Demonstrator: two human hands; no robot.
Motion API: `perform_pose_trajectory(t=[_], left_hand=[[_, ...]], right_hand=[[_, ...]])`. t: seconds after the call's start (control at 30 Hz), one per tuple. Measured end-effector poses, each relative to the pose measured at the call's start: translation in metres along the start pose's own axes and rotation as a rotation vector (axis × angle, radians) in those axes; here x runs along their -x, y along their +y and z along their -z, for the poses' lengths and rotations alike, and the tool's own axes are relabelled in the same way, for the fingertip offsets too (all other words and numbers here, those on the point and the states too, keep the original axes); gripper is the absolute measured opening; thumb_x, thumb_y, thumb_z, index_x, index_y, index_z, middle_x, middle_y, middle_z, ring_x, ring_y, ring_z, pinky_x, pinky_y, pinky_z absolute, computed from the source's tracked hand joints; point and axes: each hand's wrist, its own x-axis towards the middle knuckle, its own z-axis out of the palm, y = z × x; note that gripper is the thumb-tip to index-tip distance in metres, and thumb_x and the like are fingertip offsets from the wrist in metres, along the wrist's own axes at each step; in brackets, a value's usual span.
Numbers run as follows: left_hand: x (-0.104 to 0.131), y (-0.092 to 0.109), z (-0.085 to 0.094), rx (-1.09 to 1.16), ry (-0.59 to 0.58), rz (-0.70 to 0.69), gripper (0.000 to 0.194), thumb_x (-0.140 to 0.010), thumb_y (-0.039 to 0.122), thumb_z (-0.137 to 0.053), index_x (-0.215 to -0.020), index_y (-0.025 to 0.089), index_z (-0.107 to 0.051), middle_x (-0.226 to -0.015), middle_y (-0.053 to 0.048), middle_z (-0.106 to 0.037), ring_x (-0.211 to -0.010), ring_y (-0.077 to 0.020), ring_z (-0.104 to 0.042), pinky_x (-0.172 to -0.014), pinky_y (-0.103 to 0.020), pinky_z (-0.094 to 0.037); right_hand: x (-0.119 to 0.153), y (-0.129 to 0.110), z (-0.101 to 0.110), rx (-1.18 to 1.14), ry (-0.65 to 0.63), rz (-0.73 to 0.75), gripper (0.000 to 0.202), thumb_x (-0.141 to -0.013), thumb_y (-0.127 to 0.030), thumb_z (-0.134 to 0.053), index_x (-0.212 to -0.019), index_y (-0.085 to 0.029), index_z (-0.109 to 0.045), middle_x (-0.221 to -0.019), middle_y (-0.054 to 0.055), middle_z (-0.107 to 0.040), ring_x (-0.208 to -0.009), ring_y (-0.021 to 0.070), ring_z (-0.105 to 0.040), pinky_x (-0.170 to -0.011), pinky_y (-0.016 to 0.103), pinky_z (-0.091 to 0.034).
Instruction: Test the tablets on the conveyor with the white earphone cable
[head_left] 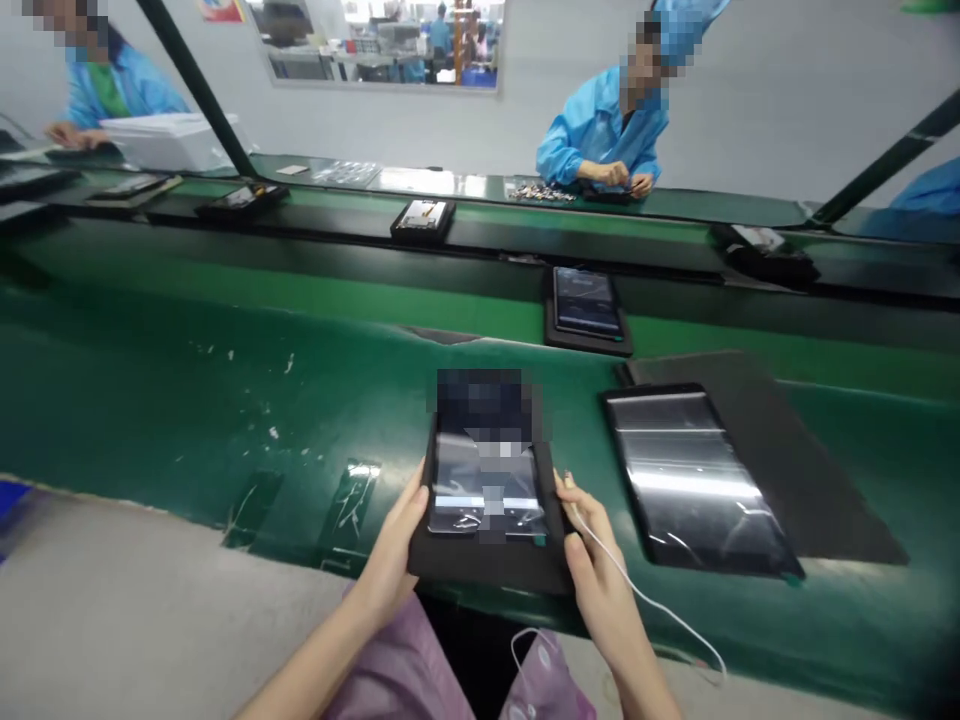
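Observation:
A tablet with a glossy dark screen lies on a black foam tray at the near edge of the green bench. My left hand grips the tray's left side, thumb on its rim. On the right side my right hand holds the same tray, and a thin white cable runs from beside its fingers down to the right. A larger dark screen panel rests to the right, partly on a black sheet. Part of the near tablet's upper area is pixelated.
Beyond the bench edge, another tablet sits in a black tray on the green conveyor. More trays with devices, such as one, stand farther back. A person in blue works across the line; another is at the upper left.

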Motion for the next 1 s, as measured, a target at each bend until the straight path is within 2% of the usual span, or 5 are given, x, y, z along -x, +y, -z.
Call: perform_pose_trajectory(t=[0.13,0.23,0.43,0.6,1.0], left_hand=[[0.014,0.001,0.046,-0.205,0.11,-0.016,0.071,-0.092,0.062,-0.052,-0.15,0.022,-0.044,-0.158,-0.005,-0.039,-0.148,-0.0305,-0.032,-0.12,-0.044,-0.031],[0.035,0.004,0.063,-0.443,0.114,-0.038,0.061,-0.098,0.059,-0.042,-0.148,0.025,-0.047,-0.157,-0.005,-0.041,-0.148,-0.0295,-0.033,-0.121,-0.046,-0.028],[0.052,-0.007,0.047,-1.134,0.189,-0.303,0.09,-0.089,0.053,-0.063,-0.159,0.029,-0.012,-0.168,-0.012,-0.008,-0.152,-0.0395,-0.003,-0.119,-0.067,-0.011],[0.04,-0.015,0.038,-1.258,0.174,-0.395,0.136,-0.067,0.047,-0.086,-0.157,0.029,0.014,-0.16,-0.022,-0.03,-0.144,-0.0417,-0.037,-0.113,-0.066,-0.034],[0.038,-0.022,0.043,-1.323,0.249,-0.532,0.136,-0.056,0.042,-0.093,-0.158,0.02,-0.006,-0.148,-0.026,-0.047,-0.13,-0.0458,-0.054,-0.101,-0.067,-0.044]], right_hand=[[-0.007,-0.01,0.009,0.113,-0.183,-0.085,0.045,-0.097,-0.059,-0.042,-0.124,-0.029,-0.062,-0.137,0.009,-0.06,-0.135,0.0307,-0.049,-0.112,0.053,-0.039],[-0.037,-0.023,0.027,0.215,-0.261,-0.081,0.054,-0.096,-0.065,-0.038,-0.091,-0.026,-0.074,-0.113,0.009,-0.072,-0.11,0.0289,-0.066,-0.098,0.042,-0.051],[-0.149,-0.049,-0.01,0.134,-0.267,-0.064,0.065,-0.075,-0.085,-0.054,-0.071,-0.021,-0.067,-0.084,0.008,-0.071,-0.073,0.0212,-0.063,-0.071,0.033,-0.052],[-0.217,-0.048,-0.072,-0.025,-0.402,-0.07,0.072,-0.058,-0.088,-0.065,-0.075,-0.018,-0.067,-0.073,0.007,-0.068,-0.066,0.0167,-0.062,-0.066,0.029,-0.053],[-0.235,-0.048,-0.095,0.018,-0.634,-0.146,0.061,-0.068,-0.078,-0.066,-0.071,-0.018,-0.064,-0.059,0.003,-0.063,-0.054,0.0127,-0.06,-0.055,0.024,-0.051]])
